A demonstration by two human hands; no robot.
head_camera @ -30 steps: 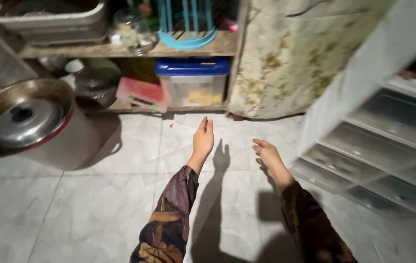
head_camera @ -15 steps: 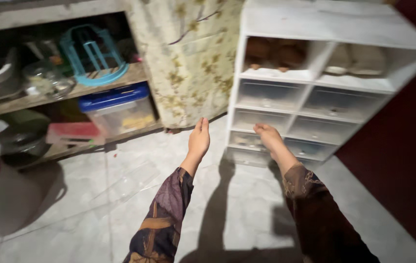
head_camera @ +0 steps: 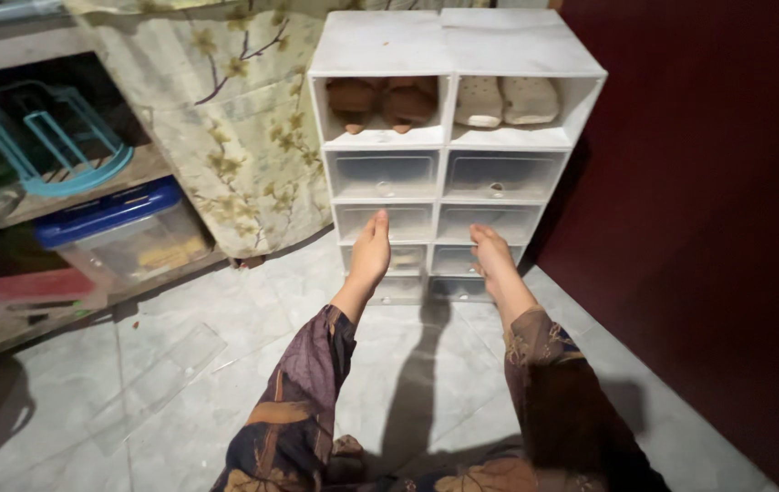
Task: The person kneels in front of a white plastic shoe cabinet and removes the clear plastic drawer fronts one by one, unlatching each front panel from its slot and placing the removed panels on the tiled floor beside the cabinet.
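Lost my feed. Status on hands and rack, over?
Left hand and right hand open, empty, reaching at shoe rack. Lower drawers shut. Clear panel on floor, aside.

- Lowest drawers of the white shoe rack [head_camera: 456,55] partly hidden behind the left hand [head_camera: 370,253] and right hand [head_camera: 493,255].
- Contents of the clear drawers too faint to tell.
- Blue-lidded storage box [head_camera: 125,239] half covered by the floral curtain [head_camera: 239,137].
- Blue wire rack [head_camera: 52,137] and shelf cut off at the left edge.
- Both sleeves cut off at the bottom edge.
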